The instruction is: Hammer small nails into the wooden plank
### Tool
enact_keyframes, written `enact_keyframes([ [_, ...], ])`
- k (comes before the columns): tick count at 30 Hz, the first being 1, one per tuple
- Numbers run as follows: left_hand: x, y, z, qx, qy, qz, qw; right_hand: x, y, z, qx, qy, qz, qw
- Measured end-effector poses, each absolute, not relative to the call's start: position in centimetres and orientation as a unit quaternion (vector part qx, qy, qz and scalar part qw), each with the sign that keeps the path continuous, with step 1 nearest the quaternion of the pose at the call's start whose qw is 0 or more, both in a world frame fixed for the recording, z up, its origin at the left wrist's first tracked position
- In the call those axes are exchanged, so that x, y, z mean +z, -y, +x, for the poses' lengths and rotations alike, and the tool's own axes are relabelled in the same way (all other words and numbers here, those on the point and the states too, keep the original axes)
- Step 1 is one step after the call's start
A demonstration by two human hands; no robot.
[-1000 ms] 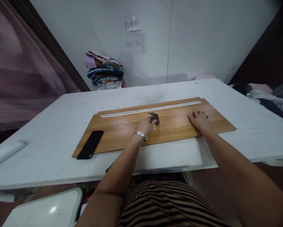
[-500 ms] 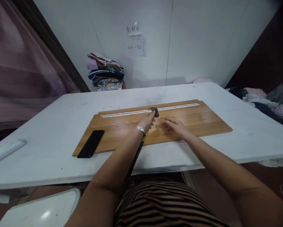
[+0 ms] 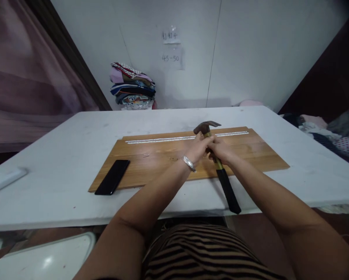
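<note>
Gripping the hammer just below its head, the left hand is folding narrowly around the handle. The right hand is pressing in from the three o'clock side, also wrapping the handle, and its fingers are overlapping those of the left; which fingers are bearing the weight is not showing. Both elbows are bending outward. The left forearm is slanting toward two o'clock and the right one toward half past ten, the two meeting at the handle with wrists lying nearly straight. A bracelet is circling the left wrist.

The hammer is tilting over the board, its head lying at eleven o'clock and its black butt at five, past the board's near edge. The claw is pointing to three o'clock.

Seen from the hands, two nails are lying on the board at nine o'clock, and some bits, too small to tell, are resting nearer the left wrist. A phone is lying across the board's near corner between eight and nine. White strips are running along the far side of the board, passing behind the hands. The board is resting on a white table. Folded cloth is standing in a stack at ten o'clock, and papers are hanging on the wall at eleven.
</note>
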State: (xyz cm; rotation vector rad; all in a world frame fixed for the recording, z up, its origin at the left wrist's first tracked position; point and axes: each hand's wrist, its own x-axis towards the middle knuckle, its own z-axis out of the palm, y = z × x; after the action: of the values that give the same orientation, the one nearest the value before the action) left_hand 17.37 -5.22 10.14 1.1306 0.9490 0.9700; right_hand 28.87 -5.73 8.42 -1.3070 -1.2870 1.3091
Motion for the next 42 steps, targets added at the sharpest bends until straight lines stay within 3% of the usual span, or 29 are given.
enact_keyframes([
  [4, 9.4, 4.3, 13.4, 0.331, -0.436, 0.635, 0.545, 8.8, 6.5, 31.1, 0.535, 0.493, -0.552, 0.407],
  [10, 6.2, 2.1, 5.5, 0.248, -0.596, 0.722, 0.249, 8.8, 7.8, 33.3, 0.523, 0.517, -0.592, 0.33],
  [14, 3.2, 2.7, 3.0, 0.139, -0.578, 0.789, 0.155, 8.2, 8.0, 33.3, 0.466, 0.566, -0.629, 0.258],
  [22, 1.7, 2.4, 1.7, 0.124, -0.529, 0.833, 0.1, 6.9, 7.7, 32.4, 0.344, 0.708, -0.578, 0.217],
  [27, 0.6, 0.9, 1.2, 0.119, -0.489, 0.856, 0.122, 6.0, 7.1, 32.3, 0.265, 0.758, -0.556, 0.216],
  [42, -1.8, 0.0, 0.5, 0.146, -0.534, 0.831, 0.053, 4.0, 6.9, 32.1, 0.251, 0.763, -0.563, 0.195],
])
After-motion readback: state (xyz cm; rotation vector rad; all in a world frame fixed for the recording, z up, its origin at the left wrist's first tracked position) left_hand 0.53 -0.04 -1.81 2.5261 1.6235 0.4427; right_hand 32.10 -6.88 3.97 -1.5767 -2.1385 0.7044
